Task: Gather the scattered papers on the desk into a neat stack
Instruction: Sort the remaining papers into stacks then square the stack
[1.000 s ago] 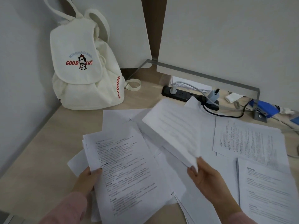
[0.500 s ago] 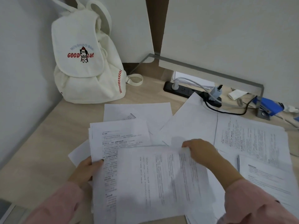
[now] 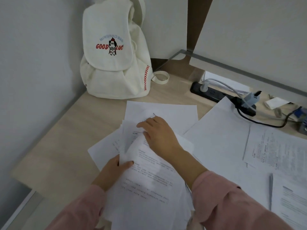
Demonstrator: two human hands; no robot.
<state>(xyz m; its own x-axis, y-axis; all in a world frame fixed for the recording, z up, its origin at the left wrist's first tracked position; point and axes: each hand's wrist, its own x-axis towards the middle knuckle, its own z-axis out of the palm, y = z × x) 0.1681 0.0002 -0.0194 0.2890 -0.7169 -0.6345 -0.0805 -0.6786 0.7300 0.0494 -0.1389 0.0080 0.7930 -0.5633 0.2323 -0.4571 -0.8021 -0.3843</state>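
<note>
A loose bundle of printed white sheets (image 3: 149,183) lies in front of me on the pale wooden desk (image 3: 54,146). My left hand (image 3: 114,170) grips the bundle's left edge, thumb on top. My right hand (image 3: 157,135) reaches across over the bundle's far end, its fingers resting on a blank sheet (image 3: 166,112) lying farther back. Whether those fingers pinch that sheet is unclear. More sheets lie spread to the right: a large blank one (image 3: 219,140), a printed page (image 3: 274,146) and another printed page (image 3: 292,203) at the near right.
A cream backpack (image 3: 114,63) stands in the back left corner against the wall. A black power strip (image 3: 211,92) with plugs and cables runs along the back. A grey pen (image 3: 270,190) lies on the right-hand papers. The desk's left edge (image 3: 25,178) is close.
My right hand laid the sheet it was holding onto the bundle, then reached forward and left to the far blank sheet. My left hand kept its grip on the bundle.
</note>
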